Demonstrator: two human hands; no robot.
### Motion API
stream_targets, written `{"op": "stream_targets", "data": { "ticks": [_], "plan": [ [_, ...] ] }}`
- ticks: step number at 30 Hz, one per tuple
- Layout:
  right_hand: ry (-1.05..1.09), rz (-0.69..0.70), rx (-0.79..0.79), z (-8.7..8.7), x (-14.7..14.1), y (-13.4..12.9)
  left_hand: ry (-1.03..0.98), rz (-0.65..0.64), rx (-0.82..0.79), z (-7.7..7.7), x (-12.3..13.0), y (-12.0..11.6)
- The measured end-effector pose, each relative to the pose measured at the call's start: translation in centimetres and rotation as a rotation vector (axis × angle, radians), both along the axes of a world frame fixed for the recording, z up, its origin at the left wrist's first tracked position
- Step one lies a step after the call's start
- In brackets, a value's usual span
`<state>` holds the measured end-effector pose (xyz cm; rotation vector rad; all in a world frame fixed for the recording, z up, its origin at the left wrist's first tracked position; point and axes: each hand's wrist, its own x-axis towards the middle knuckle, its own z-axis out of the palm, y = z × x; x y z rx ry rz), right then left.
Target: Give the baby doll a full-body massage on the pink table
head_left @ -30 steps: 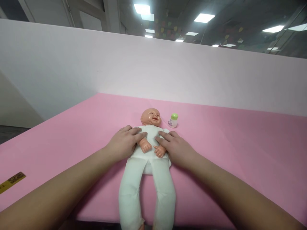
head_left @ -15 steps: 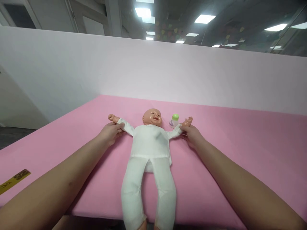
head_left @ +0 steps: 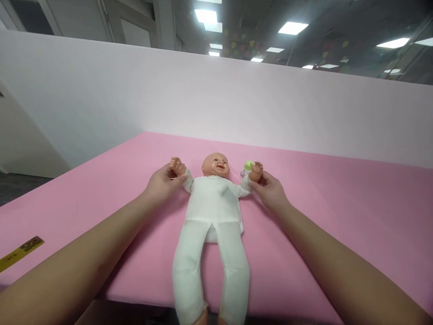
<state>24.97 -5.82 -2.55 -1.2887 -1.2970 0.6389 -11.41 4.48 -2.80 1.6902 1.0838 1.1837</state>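
A baby doll (head_left: 213, 198) with a white cloth body lies face up on the pink tabletop (head_left: 291, 253), its head away from me and its feet at the front edge. My left hand (head_left: 165, 183) grips the doll's wrist on the left side, thumb in front. On the right side, my right hand (head_left: 270, 189) pinches the doll's other wrist. Both doll arms are bent and raised beside its head. Just behind the right-hand doll arm stands a small clear container with a green lid (head_left: 248, 166), partly hidden by the doll's hand.
A white partition wall (head_left: 270, 104) runs along the back and left of the tabletop. A yellow label (head_left: 20, 253) with a black printed code is stuck near the front left edge. Dark glass with reflected ceiling lights rises above the wall.
Both my hands have moved inward and lifted the doll's wrists, bringing its outstretched arms up and closer to its head. The doll's hand now covers part of the green-lidded container.
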Motion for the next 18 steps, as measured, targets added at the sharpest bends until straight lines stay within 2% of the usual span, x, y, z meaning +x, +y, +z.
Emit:
{"op": "stream_targets", "data": {
  "ticks": [4,8,12,18],
  "plan": [
    [-0.320,0.181,0.046,0.9,-2.7,-2.0,0.349,-0.147,0.259,1.4,1.3,-2.8],
    [-0.705,0.315,0.147,0.7,-3.7,-2.6,0.661,-0.342,0.481,1.4,1.4,-3.3],
    [-0.871,0.323,0.190,0.7,-3.5,-2.6,0.800,-0.396,0.590,1.4,1.3,-3.3],
    [-0.963,0.351,0.199,1.1,-3.8,-2.9,0.833,-0.390,0.627,1.7,1.9,-4.3]
  ]
}}
